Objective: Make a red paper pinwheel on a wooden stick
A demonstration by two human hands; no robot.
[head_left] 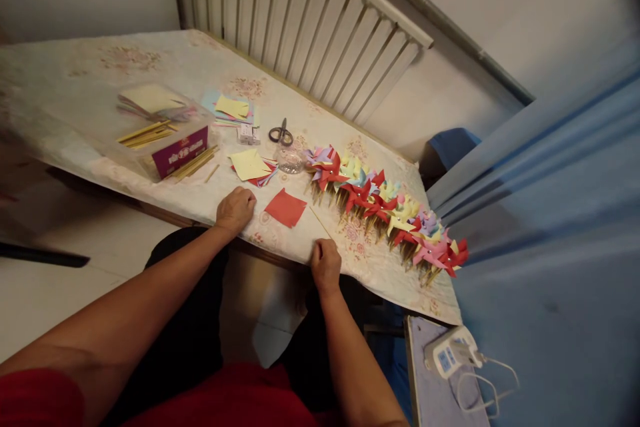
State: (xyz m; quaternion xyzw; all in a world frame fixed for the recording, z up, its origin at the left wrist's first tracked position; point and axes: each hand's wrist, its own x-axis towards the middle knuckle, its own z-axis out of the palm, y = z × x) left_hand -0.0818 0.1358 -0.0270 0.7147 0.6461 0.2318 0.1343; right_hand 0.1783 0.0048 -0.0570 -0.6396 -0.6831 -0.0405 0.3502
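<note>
My left hand (236, 212) is closed in a loose fist on the table's front edge, with nothing visible in it. A square of red paper (285, 207) with cut corners lies flat just to its right. My right hand (326, 263) is also closed, resting at the edge to the right of the paper. A thin stick (320, 221) lies on the cloth, its near end close to my right knuckles. Beyond the red square sits a stack of cut paper squares (249, 164), yellow on top. A small clear dish (290, 161) stands beside that stack.
Several finished paper pinwheels (380, 203) line the right side. Black scissors (281, 133), small boxes (248, 134) and more paper squares (232, 107) lie farther back. A clear plastic box (180, 150) holds sticks at the left. A radiator (300, 27) stands behind the table; a power strip (453, 352) lies at lower right.
</note>
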